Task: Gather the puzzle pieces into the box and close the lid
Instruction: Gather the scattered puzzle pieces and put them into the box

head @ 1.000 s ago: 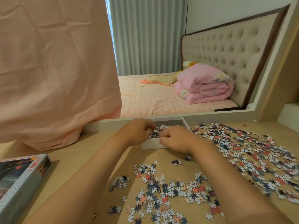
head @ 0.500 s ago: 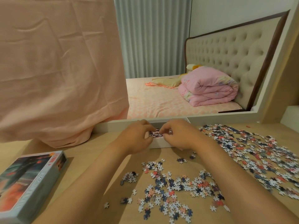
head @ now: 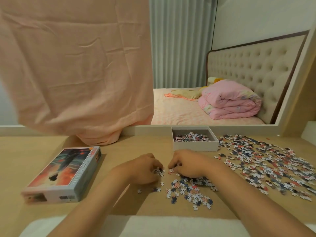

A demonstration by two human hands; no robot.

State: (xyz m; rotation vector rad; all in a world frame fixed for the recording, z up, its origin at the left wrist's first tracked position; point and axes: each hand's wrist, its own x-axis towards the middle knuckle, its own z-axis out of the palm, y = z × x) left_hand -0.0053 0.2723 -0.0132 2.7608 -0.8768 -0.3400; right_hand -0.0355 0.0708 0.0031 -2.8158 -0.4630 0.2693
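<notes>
1. Presently: left hand (head: 145,168) and right hand (head: 186,165), fingers curled onto loose puzzle pieces (head: 188,190) on the table (head: 119,161); whether they grip any, cannot tell.
2. Open box (head: 195,146), part-filled, just beyond right fingers.
3. Lid (head: 66,173), left of left fingers.
4. Large scatter (head: 266,163), right of right fingers.

One box (head: 195,145), one lid (head: 65,175), two hands, countless pieces (head: 266,161).

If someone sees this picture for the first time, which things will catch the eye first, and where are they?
The big spread of loose puzzle pieces covers the right side of the table, beside the open white box at the back. In the middle, the left hand and right hand rake a smaller pile together. The picture lid lies to the left.
</notes>
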